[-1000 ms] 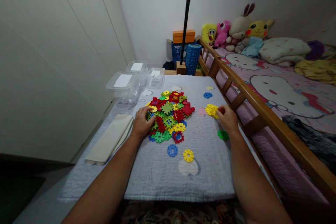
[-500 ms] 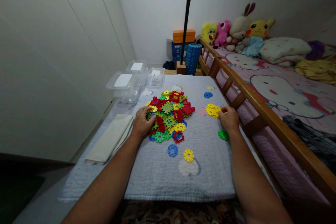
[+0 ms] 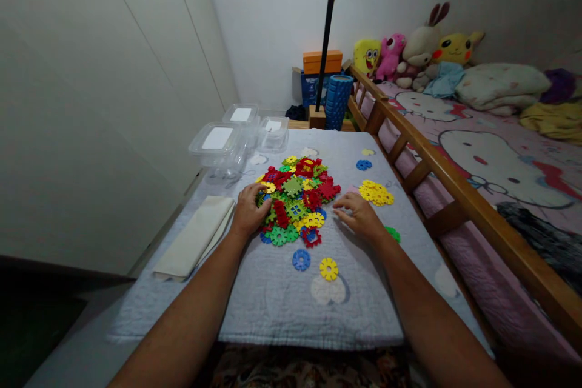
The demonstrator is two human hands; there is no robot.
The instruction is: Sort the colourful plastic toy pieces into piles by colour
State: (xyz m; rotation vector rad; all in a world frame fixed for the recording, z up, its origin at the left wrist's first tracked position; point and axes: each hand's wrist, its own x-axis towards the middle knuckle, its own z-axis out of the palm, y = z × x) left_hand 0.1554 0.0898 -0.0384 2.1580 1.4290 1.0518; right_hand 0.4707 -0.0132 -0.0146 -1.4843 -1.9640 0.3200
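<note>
A mixed heap of plastic building pieces (image 3: 292, 187), red, green, yellow and blue, lies mid-table. At its left edge rests my left hand (image 3: 250, 209), fingers apart, touching the pieces close to a yellow disc (image 3: 269, 187). My right hand (image 3: 359, 213) hovers just right of the heap, open, thumb and fingers parted with nothing between them. Beyond it sits a pile of yellow notched discs (image 3: 376, 193). A green disc (image 3: 393, 234) is partly hidden by my right forearm. Closer to me lie a blue disc (image 3: 301, 259) and a single yellow disc (image 3: 328, 268).
Clear plastic boxes (image 3: 218, 147) with white labels stand at the back left. A folded cream cloth (image 3: 195, 236) lies left of my left arm. Blue discs (image 3: 364, 165) sit at the far right. A wooden bed rail (image 3: 427, 179) runs along the right side.
My right hand has left the yellow disc pile and moved left toward the heap, its fingers now apart. The left hand stays at the heap's left edge. The view has shifted slightly.
</note>
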